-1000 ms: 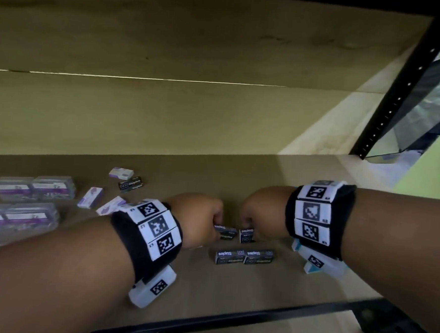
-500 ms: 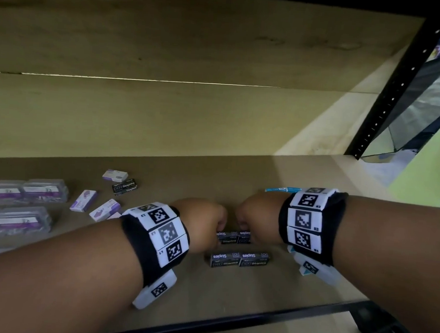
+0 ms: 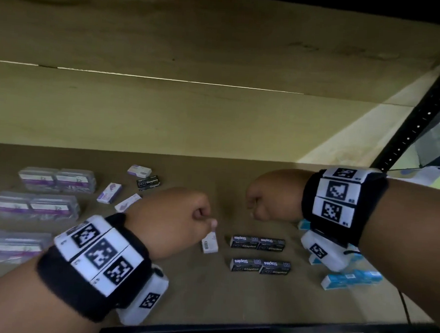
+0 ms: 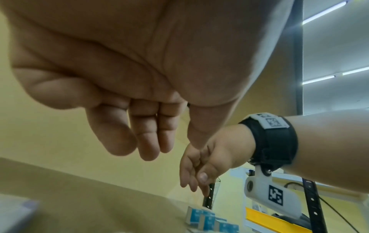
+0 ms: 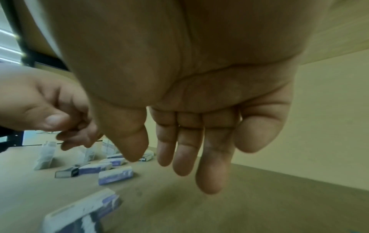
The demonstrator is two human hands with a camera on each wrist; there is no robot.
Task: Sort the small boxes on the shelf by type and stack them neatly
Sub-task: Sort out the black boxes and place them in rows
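Note:
Four black staples boxes lie in two paired rows, the far pair (image 3: 258, 243) and the near pair (image 3: 260, 266), on the brown shelf board (image 3: 200, 304). My left hand (image 3: 208, 219) (image 4: 159, 149) hovers just left of them with fingers hanging loosely and nothing in them. Below its fingertips a small white-and-purple box (image 3: 210, 244) (image 5: 79, 212) lies on the board. My right hand (image 3: 252, 209) (image 5: 179, 165) hovers behind the black boxes, fingers relaxed, palm bare. One more black staples box (image 3: 149, 183) lies far left among several white-and-purple boxes (image 3: 109, 196).
Clear plastic cases with purple labels (image 3: 57, 179) stand in rows at the left. Blue-and-white boxes (image 3: 351, 278) lie at the right under my right wrist. A black perforated upright (image 3: 417, 127) and the black front rail (image 3: 255, 330) bound the shelf.
Both hands have let go of the far pair of black staples boxes, lifted, and moved apart. That pair now lies lined up behind the near pair.

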